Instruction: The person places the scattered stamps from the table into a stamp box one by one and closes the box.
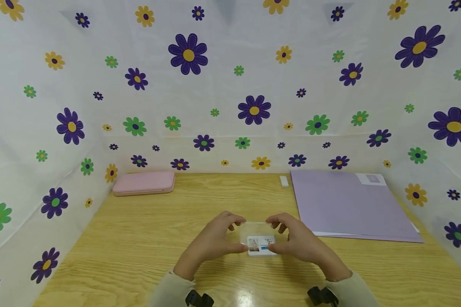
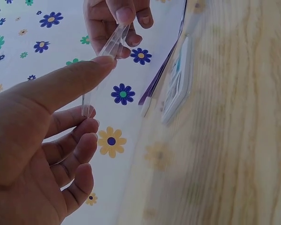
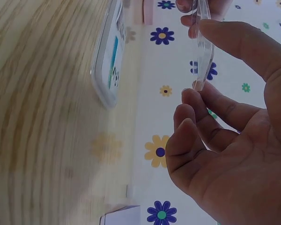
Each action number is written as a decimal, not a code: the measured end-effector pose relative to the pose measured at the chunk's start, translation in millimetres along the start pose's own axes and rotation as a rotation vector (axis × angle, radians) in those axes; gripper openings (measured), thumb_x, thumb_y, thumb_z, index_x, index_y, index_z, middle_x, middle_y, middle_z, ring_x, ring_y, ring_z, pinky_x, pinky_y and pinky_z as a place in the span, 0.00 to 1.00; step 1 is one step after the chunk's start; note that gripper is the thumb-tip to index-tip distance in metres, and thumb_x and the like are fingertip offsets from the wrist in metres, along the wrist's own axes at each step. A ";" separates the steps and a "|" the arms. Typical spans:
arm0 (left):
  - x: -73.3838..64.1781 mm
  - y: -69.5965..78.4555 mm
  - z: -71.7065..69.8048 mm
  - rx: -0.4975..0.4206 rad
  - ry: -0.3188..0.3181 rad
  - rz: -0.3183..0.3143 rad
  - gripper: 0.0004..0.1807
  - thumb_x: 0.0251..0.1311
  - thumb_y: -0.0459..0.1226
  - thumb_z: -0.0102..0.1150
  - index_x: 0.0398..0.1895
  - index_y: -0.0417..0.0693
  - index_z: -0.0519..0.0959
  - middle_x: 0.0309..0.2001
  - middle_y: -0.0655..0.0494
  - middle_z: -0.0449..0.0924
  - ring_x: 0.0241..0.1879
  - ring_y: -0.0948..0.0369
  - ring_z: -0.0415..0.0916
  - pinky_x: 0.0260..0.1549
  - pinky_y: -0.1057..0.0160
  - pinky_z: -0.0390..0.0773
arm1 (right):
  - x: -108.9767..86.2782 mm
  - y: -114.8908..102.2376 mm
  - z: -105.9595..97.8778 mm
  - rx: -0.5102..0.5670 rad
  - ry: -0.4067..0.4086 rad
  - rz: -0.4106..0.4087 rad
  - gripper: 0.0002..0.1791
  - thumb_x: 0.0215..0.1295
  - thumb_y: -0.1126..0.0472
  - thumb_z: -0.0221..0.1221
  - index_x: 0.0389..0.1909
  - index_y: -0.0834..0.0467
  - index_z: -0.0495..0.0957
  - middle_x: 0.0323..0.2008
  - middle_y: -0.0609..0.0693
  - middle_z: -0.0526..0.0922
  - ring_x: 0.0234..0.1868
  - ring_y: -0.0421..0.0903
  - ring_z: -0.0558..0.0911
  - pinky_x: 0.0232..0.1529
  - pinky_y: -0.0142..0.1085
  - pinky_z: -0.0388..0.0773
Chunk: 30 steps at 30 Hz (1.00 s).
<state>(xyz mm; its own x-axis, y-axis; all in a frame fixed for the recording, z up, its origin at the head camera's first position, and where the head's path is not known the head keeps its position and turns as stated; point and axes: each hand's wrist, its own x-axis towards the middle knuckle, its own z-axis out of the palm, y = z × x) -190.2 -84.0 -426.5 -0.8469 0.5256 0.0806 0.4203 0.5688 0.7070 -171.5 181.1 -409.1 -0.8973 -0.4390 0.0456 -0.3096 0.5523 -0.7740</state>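
Both hands hold a thin clear plastic lid [image 1: 255, 229] level above the table, one at each side. My left hand [image 1: 217, 238] has its thumb on the lid's near edge and a fingertip at the far edge; its other fingers curl loosely below in the left wrist view. My right hand [image 1: 297, 238] grips the opposite side the same way, thumb near and fingertips far. Under the lid, apart from it, a flat white case [image 3: 105, 61] with small pictures on top lies on the table. In the head view the lid and right thumb partly cover the case.
A pink case [image 1: 144, 182] lies at the back left of the wooden table [image 1: 138, 238]. At the back stands a small white block [image 1: 284, 181]. A purple folder [image 1: 349, 209] with white sheets lies at the right. Flower-patterned cloth [image 1: 223, 85] encloses the back and sides.
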 end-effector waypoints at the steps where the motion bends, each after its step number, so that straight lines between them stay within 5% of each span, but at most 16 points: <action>1: 1.0 0.5 1.4 0.002 -0.001 0.003 0.36 0.51 0.50 0.75 0.64 0.51 0.74 0.55 0.55 0.73 0.50 0.56 0.72 0.46 0.59 0.76 | -0.6 1.2 -0.6 0.000 -0.001 0.002 0.31 0.56 0.58 0.72 0.60 0.57 0.73 0.49 0.56 0.74 0.48 0.53 0.72 0.36 0.39 0.75; 30: 18.1 -0.8 24.9 0.032 -0.049 -0.079 0.36 0.44 0.48 0.80 0.58 0.48 0.78 0.47 0.59 0.74 0.46 0.59 0.72 0.47 0.58 0.74 | 7.1 28.4 -0.5 -0.051 -0.062 0.037 0.32 0.50 0.61 0.75 0.56 0.62 0.75 0.45 0.50 0.75 0.46 0.50 0.72 0.48 0.45 0.72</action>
<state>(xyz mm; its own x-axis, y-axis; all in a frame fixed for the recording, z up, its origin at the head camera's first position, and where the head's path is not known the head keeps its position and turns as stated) -197.7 -59.2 -443.1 -0.8613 0.5080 -0.0100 0.3634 0.6296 0.6867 -186.8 194.0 -430.4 -0.8877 -0.4598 -0.0226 -0.2938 0.6037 -0.7411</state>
